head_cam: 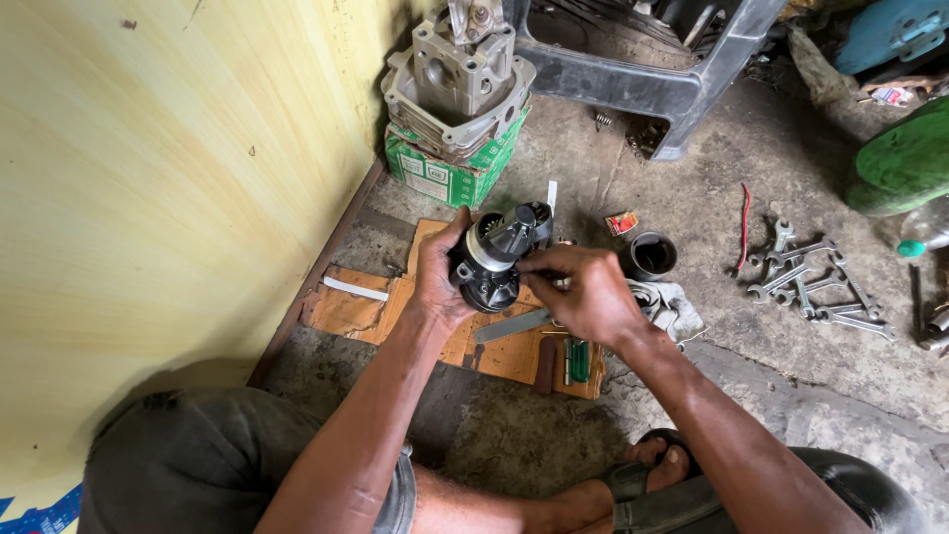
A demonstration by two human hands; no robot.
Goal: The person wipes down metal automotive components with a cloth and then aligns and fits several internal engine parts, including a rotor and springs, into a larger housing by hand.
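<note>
The left hand (438,280) grips a round black and silver metal engine part (497,255) from its left side, holding it above the far edge of a torn brown cardboard sheet (341,311) spread on the concrete floor (751,366). The right hand (583,294) rests its pinched fingertips (525,265) on the part's right side. A flat grey metal file (512,325) lies on the cardboard just below the hands. A cluster of steel spanners (816,282) lies well apart toward the floor's right edge, and a small black cup (652,255) stands near the right hand.
</note>
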